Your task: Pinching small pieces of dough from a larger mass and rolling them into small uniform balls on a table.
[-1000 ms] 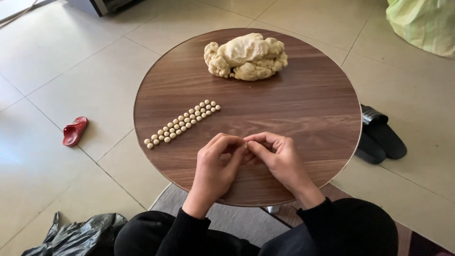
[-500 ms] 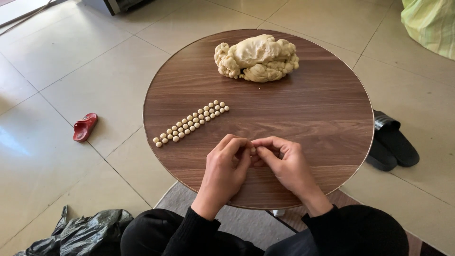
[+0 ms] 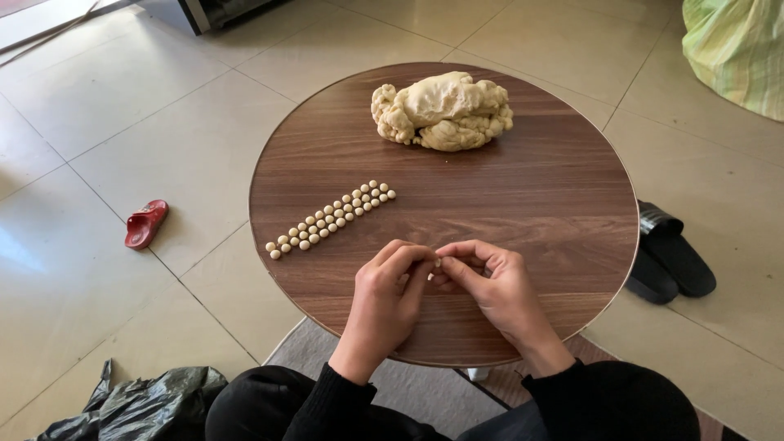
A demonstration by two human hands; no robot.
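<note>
Dough lump (image 3: 443,110) set on round wooden table (image 3: 531,212), well beyond fingertips. Rows of small dough balls (image 3: 331,219) laid just left of fingers. Tiny dough bit (image 3: 438,263) pinched between fingertips of left hand (image 3: 390,298) and right hand (image 3: 490,290), fingers narrowly closed.

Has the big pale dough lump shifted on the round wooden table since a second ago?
No. The dough lump sits at the same far spot on the table; only the camera moved.
</note>
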